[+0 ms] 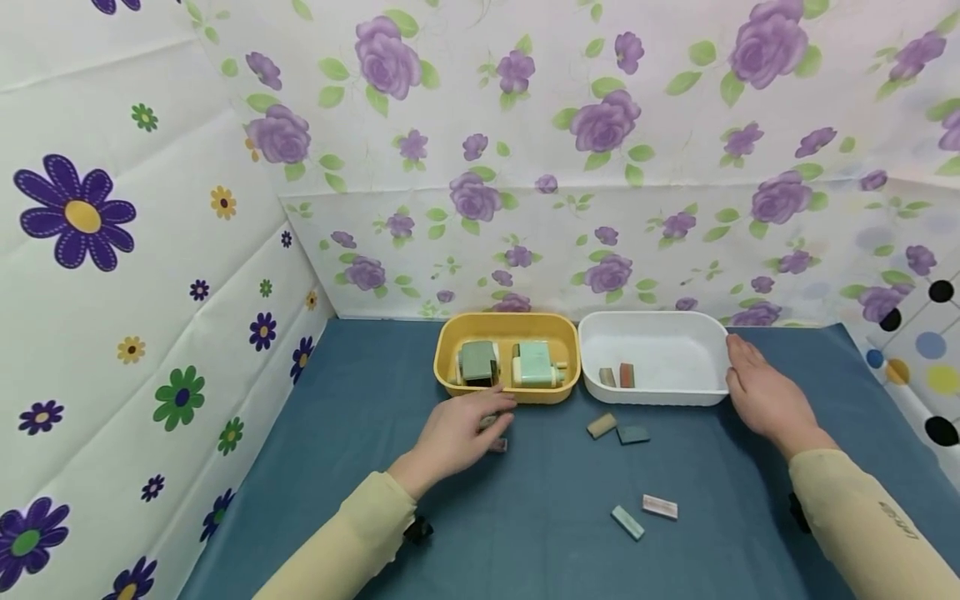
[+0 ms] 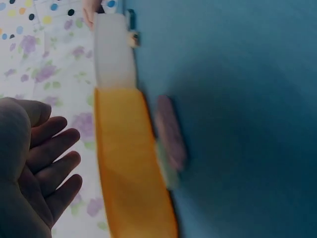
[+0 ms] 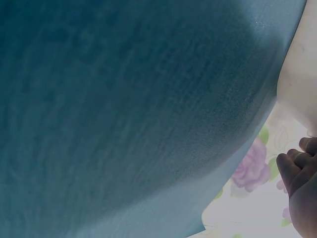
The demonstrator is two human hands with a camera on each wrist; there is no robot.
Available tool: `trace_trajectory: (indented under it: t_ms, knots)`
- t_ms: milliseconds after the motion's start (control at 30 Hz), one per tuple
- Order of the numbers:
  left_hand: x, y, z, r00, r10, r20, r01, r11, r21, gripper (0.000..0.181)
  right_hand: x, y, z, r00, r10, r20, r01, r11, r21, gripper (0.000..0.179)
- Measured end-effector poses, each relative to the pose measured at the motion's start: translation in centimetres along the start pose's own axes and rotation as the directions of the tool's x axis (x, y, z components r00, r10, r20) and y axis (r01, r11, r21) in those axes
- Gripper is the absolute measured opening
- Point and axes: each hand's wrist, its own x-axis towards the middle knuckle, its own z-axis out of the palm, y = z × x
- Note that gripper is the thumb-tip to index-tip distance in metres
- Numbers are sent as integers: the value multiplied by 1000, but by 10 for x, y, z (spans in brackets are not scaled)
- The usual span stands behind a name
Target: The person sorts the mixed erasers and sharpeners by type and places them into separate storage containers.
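At the front rim of the yellow bin [image 1: 540, 398], my left hand [image 1: 457, 433] hovers with loosely bent fingers and nothing in them. Beneath it, partly hidden, lie a pinkish block [image 2: 170, 131] and a greenish block [image 2: 167, 166], both small and eraser-like. Inside the yellow bin are two boxy green-and-cream devices [image 1: 478, 360] with side knobs, like crank pencil sharpeners. My right hand [image 1: 768, 400] lies along the right end of the white bin [image 1: 675, 358], fingers straight against its rim. That bin holds a beige block [image 1: 607, 377] and a reddish block [image 1: 626, 375].
On the blue tablecloth [image 1: 540, 533] before the bins lie a tan block [image 1: 602, 426] and a dark teal block [image 1: 633, 434]. Closer to me are a pale pink block [image 1: 660, 507] and a mint block [image 1: 627, 522]. A flowered sheet [image 1: 480, 125] hangs behind.
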Motion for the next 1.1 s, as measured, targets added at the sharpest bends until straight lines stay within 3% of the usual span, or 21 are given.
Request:
trace_trajectory:
  t_ms: [233, 500, 800, 967, 1100]
  knots:
    - [-18, -20, -2, 996, 21, 82, -21, 1000, 0, 24, 1, 1, 0, 1000, 6, 0, -6, 1000, -13, 65]
    - [-22, -24, 0, 985, 56, 161, -63, 997, 38, 29, 1, -1, -3, 1000, 6, 11, -6, 1000, 4, 65]
    - [-25, -28, 7, 936, 145, 321, -165, 986, 34, 45, -2, -1, 0, 1000, 3, 20, -4, 1000, 25, 66]
    - [-26, -31, 8, 924, 146, 355, -174, 984, 49, 55, -2, 0, -1, 1000, -3, 10, 3, 1000, 23, 66]
    - [-28, -31, 8, 915, 126, 384, -165, 984, 70, 53, -1, 0, -1, 1000, -1, 14, 1, 1000, 26, 65]
